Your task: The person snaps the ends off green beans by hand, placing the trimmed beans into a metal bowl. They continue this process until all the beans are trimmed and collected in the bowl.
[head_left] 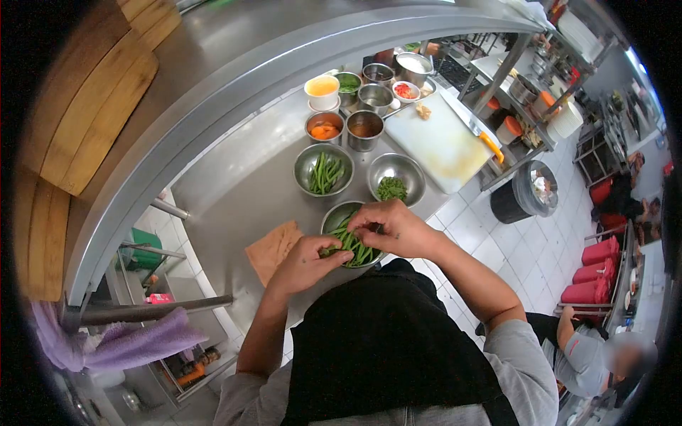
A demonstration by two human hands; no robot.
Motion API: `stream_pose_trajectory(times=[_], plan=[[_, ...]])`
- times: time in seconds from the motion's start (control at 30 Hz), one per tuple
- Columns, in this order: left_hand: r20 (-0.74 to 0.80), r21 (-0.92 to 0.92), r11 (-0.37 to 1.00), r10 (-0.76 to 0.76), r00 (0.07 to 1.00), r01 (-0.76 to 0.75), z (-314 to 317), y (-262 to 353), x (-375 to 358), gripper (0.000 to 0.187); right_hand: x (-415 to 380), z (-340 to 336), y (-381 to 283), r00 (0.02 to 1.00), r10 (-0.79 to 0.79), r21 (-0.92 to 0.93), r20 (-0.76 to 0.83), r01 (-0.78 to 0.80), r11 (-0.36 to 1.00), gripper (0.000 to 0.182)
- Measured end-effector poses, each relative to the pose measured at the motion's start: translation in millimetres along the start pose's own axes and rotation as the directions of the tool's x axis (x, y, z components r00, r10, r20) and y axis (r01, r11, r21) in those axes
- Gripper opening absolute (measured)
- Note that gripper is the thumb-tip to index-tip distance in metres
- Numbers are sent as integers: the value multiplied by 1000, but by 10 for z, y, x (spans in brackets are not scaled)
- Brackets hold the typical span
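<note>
In the head view, the only one, the long, slender green beans point(364, 253) lie in a round, brushed-metal bowl point(331, 219) directly below and between the fingers of both hands. The left hand point(309, 260) comes in from the left, thumb and index finger drawn together at the left side of the beans; the right hand point(394, 228) arches over the bowl's far right side, its fingers curled down toward the middle. Both sets of fingers look bent as if in a pinch, but I cannot tell whether either grips a bean, since the knuckles hide the tips. Neither hand is clearly nearer: the beans sit about equally close to both. Many beans point roughly away from the body, their long axes slanting across the gap between the hands, though several cross at other angles. Just left of the left fingers, a flat brown cloth or paper point(272, 250) lies on the grey metal tabletop point(227, 177). Beyond the fingers, to the left, a second metal bowl point(301, 170) holds more whole beans; beyond the right fingers, a third metal bowl point(378, 169) holds small, chopped green pieces point(391, 188).
</note>
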State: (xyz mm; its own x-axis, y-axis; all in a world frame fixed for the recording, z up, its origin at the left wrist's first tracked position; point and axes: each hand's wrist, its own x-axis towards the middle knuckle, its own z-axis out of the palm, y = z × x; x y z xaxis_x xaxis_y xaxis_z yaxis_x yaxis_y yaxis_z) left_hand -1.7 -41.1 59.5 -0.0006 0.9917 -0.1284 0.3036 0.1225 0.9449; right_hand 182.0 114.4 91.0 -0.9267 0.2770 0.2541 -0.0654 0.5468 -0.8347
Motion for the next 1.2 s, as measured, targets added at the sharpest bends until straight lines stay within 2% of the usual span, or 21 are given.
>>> stream_pose_trajectory(times=[0.1, 0.17, 0.2, 0.27, 0.37, 0.47, 0.6, 0.67, 0.7, 0.77, 0.9, 0.97, 1.1, 1.2], plan=[[-54, -9, 999, 45, 997, -46, 39, -11, 20, 23, 9, 29, -10, 1000, -8, -20, -19, 7, 1000, 21], [-55, -36, 999, 16, 998, -18, 35, 33, 14, 24, 15, 17, -89, 994, 106, 32, -19, -105, 994, 22], [-56, -37, 999, 15, 998, -17, 41, 32, 13, 24, 20, 16, -85, 994, 106, 32, -16, -105, 994, 22], [-77, -64, 996, 51, 996, -56, 55, 28, 6, 22, 24, 15, -72, 997, -69, -91, 20, 71, 993, 23], [-72, -43, 999, 10, 997, -13, 50, -63, 10, 20, 1, 84, -25, 994, -97, -173, 48, 104, 979, 23], [-94, -59, 996, 59, 994, -65, 60, -95, 11, 19, 17, 86, -33, 990, -117, -150, 73, 127, 980, 23], [-63, -29, 999, 27, 998, -29, 18, -38, -4, 17, 4, 71, -13, 990, -113, -210, 88, 130, 969, 19], [-53, 25, 999, 44, 998, -43, 14, -22, -6, 17, -19, 76, 35, 980, -120, -356, 158, 170, 919, 17], [-49, 25, 999, 44, 998, -43, 15, -30, -8, 17, -25, 77, 27, 981, -118, -356, 155, 167, 919, 17], [-37, 94, 994, 63, 997, -59, 20, -67, -10, 18, -25, 84, 4, 972, -74, -471, 224, 175, 864, 19], [-34, 172, 974, 158, 987, -150, 35, -79, -3, 20, -40, 131, 9, 970, -76, -500, 230, 185, 846, 19], [9, 227, 973, 48, 999, -49, -12, 38, -20, 21, -41, 119, 43, 975, -55, -469, 216, 154, 870, 17], [-14, 228, 972, 60, 998, -55, -56, 86, -49, 22, -47, 127, 87, 976, -22, -399, 215, 109, 911, 18], [-10, 243, 969, 45, 999, -41, -60, 94, -37, 21, -85, 152, 149, 977, -70, -383, 200, 143, 912, 18]])
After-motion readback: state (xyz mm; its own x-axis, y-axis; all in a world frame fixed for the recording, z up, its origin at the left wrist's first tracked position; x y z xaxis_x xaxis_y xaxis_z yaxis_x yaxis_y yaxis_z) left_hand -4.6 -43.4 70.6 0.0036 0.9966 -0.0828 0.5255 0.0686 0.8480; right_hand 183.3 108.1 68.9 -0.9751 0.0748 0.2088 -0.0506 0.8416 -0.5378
